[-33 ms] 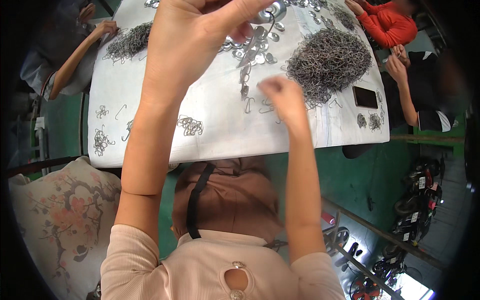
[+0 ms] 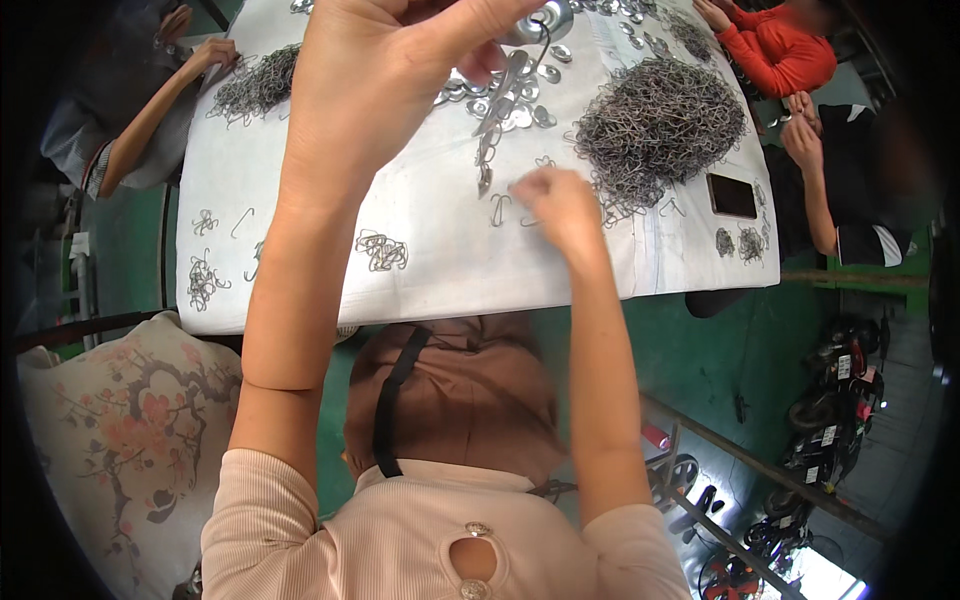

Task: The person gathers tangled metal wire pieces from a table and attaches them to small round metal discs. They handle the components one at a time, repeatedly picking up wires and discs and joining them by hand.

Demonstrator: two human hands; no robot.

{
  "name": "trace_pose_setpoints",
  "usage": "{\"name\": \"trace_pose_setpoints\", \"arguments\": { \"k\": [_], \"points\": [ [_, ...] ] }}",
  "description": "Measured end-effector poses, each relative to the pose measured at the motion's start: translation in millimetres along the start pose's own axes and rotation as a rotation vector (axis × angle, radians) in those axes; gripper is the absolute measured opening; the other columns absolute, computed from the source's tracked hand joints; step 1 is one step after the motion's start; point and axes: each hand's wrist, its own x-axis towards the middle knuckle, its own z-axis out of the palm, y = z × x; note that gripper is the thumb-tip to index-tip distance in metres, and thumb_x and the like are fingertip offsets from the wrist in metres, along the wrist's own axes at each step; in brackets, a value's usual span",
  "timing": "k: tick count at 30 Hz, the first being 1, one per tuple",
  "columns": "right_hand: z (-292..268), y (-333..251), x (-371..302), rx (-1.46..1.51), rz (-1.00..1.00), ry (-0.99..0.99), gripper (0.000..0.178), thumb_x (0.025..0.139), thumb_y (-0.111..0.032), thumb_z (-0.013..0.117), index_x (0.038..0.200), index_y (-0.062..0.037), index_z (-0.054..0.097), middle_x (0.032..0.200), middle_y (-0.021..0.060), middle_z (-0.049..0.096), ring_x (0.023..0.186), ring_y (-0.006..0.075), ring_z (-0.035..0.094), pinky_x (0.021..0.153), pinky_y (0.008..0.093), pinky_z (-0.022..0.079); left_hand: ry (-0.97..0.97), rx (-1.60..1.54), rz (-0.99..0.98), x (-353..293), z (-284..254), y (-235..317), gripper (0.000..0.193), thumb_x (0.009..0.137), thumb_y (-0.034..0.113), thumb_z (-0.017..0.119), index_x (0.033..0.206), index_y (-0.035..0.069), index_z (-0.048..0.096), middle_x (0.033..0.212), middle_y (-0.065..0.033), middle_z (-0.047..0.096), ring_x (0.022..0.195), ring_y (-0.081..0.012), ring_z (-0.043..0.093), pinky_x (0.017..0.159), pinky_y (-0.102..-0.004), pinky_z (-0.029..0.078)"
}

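My left hand [image 2: 370,95] is raised over the table with its fingers closed on a round shiny metal disc [image 2: 552,22], from which a thin dark wire hook [image 2: 545,45] shows. Below that hand a string of linked discs and hooks [image 2: 486,160] trails downward; its upper part is hard to separate from the discs behind. My right hand [image 2: 562,208] is low over the tabletop beside a few loose wire hooks [image 2: 500,210]. Its thumb and fingertips are pressed together, and whatever they pinch is too small to make out.
A big heap of wire hooks [image 2: 660,125] is at right, near a dark phone [image 2: 732,196]. Loose discs [image 2: 520,115] lie mid-table. Small hook piles [image 2: 382,250] sit near the front edge. Co-workers' hands are at left [image 2: 212,55] and right [image 2: 800,135].
My right hand has shifted slightly left and down, and its fingertips are closer together. The hanging string has swayed a little. My left hand stays almost in place.
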Motion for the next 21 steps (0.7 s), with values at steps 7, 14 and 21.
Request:
{"name": "trace_pose_setpoints", "arguments": {
  "k": [7,14,21],
  "points": [
    [51,-3,13,-0.345,0.031,-0.088,0.022,0.078,-0.020,0.063,0.083,-0.0005,0.071,0.086,0.0218,0.069,0.084,0.0375,0.068,0.076,0.0446,0.052,0.028,0.035,0.042,0,-17,3,0.013,0.087,0.009,0.069,0.092,-0.002,0.071,0.071,-0.0043,0.067,0.058,-0.0051,0.060,0.052,-0.0170,0.046],
    [25,6,8,-0.014,-0.078,0.073,0.020,0.073,-0.018,0.067,0.084,-0.0017,0.068,0.081,0.0180,0.068,0.075,0.0346,0.067,0.074,0.0429,0.052,0.021,0.053,-0.002,-3,-27,7,0.014,0.088,0.010,0.068,0.091,-0.003,0.069,0.073,-0.0053,0.068,0.062,-0.0072,0.063,0.057,-0.0185,0.050],
    [-47,-56,-18,0.880,-0.202,0.029,0.018,0.084,-0.006,0.069,0.097,0.0057,0.065,0.081,0.0101,0.068,0.071,0.0152,0.067,0.062,0.0238,0.053,-0.093,-0.014,-0.047,-9,-32,4,0.017,0.088,0.007,0.068,0.100,-0.005,0.067,0.082,-0.0061,0.069,0.072,-0.0106,0.067,0.066,-0.0212,0.053]
  ]
}}
